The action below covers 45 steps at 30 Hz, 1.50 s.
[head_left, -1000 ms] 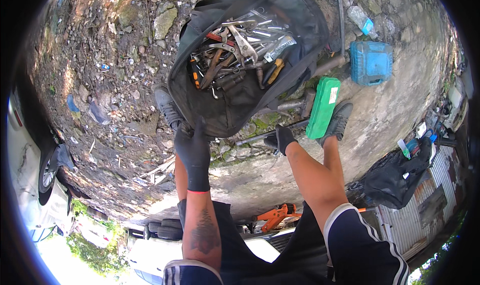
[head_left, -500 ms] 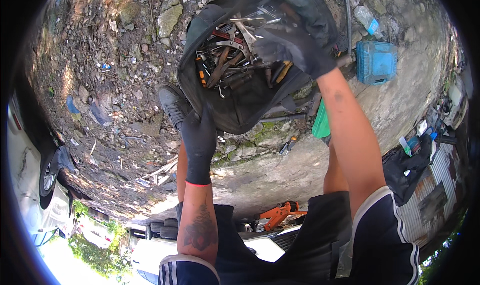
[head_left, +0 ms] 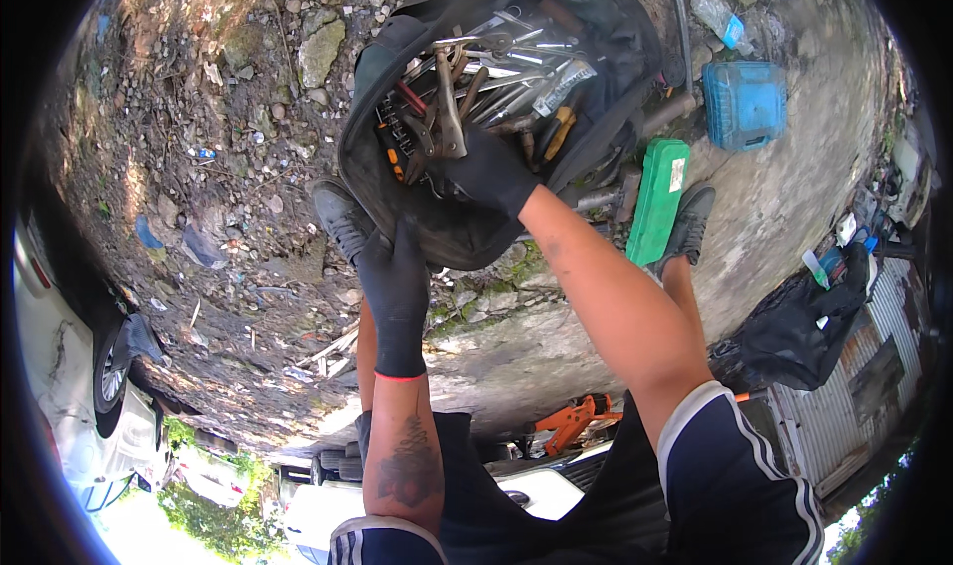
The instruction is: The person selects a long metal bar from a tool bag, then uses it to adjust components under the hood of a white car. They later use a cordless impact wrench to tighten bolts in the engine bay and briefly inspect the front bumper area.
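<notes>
A black fabric tool bag [head_left: 467,242] lies unzipped on the ground, heaped with metal hand tools. My gloved left hand [head_left: 394,277] is closed on its near left edge, pinching the fabric. My gloved right hand [head_left: 488,175] reaches into the bag among the tools, fingers bent down and mostly hidden. A long worn metal tool, its kind unclear [head_left: 449,108], touches or overlaps that hand's fingers. Around it lie several spanners [head_left: 531,57], an orange-and-black handled screwdriver [head_left: 394,163], a yellow-handled tool [head_left: 561,133] and a silvery tube [head_left: 564,86].
Right of the bag lie a long green case [head_left: 659,203] and a blue plastic case [head_left: 745,106]. A metal bar [head_left: 685,24] lies beyond them. My shoes [head_left: 342,217] stand on either side. Rubble covers the left ground, and a white car [head_left: 74,366] stands at far left.
My right hand has moved left and nearer, from the bag's far right side to its near middle. Tools there have shifted, uncovering the silvery tube. My left hand stays on the bag's edge.
</notes>
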### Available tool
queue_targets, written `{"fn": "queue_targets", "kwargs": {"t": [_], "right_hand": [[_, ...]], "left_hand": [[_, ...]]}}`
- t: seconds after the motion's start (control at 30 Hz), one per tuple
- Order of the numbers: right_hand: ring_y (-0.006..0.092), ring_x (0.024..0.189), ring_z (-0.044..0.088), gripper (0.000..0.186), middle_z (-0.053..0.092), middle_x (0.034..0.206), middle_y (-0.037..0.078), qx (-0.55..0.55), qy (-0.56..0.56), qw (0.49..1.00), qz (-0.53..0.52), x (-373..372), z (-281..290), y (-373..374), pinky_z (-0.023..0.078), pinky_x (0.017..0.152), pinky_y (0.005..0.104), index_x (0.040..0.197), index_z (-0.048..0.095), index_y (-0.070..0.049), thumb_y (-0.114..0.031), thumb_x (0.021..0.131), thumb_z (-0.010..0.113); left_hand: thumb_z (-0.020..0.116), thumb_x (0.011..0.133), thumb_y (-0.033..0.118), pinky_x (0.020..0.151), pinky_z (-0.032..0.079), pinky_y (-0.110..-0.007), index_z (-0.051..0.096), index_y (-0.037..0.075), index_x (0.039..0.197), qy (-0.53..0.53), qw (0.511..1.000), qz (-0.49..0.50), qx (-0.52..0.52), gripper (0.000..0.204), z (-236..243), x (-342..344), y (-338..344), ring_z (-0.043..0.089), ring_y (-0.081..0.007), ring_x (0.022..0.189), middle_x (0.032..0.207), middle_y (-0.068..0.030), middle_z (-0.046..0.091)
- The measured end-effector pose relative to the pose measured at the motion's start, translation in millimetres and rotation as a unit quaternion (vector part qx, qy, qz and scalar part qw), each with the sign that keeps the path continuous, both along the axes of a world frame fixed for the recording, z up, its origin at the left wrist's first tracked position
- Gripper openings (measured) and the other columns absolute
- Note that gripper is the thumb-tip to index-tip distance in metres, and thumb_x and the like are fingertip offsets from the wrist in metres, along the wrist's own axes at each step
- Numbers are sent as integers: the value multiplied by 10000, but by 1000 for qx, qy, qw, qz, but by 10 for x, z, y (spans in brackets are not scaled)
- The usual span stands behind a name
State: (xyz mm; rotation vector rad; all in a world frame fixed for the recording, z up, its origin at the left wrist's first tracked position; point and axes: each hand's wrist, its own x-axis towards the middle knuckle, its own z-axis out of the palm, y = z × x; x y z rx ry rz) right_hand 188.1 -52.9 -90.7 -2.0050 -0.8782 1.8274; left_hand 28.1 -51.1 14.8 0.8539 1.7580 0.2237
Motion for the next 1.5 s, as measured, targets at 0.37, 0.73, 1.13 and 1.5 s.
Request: {"fn": "queue_targets", "kwargs": {"t": [0.37, 0.73, 1.13, 1.5], "right_hand": [[251, 855, 673, 335, 716, 942, 142, -119, 35, 861, 493, 1143, 3, 553, 524, 739, 355, 1041, 688, -42, -273, 799, 712], [310, 764, 684, 217, 715, 851, 169, 8, 39, 650, 759, 625, 515, 1131, 534, 694, 403, 866, 740, -32, -180, 728, 664], [332, 996, 639, 366, 650, 1006, 188, 250, -383, 836, 304, 524, -726, 991, 511, 836, 463, 1133, 636, -95, -124, 768, 631], [340, 990, 677, 280, 687, 1075, 172, -12, -171, 869, 464, 970, -469, 288, 528, 854, 465, 1039, 725, -107, -246, 826, 608]], "left_hand": [[602, 967, 252, 540, 462, -257, 662, -58, 910, -44, 996, 64, -32, 321, -30, 0, -59, 558, -73, 600, 718, -41, 638], [571, 972, 196, 585, 430, -266, 656, -58, 937, -17, 994, 39, -105, 271, 119, 29, 116, 529, -59, 646, 699, -34, 646], [558, 989, 176, 648, 440, -256, 652, -69, 973, -18, 998, 19, -49, 262, 87, -5, 197, 537, -60, 711, 766, -54, 668], [565, 986, 175, 631, 439, -250, 656, -61, 999, -7, 995, -13, -95, 254, 130, -8, 267, 529, -53, 701, 768, -47, 653]]}}
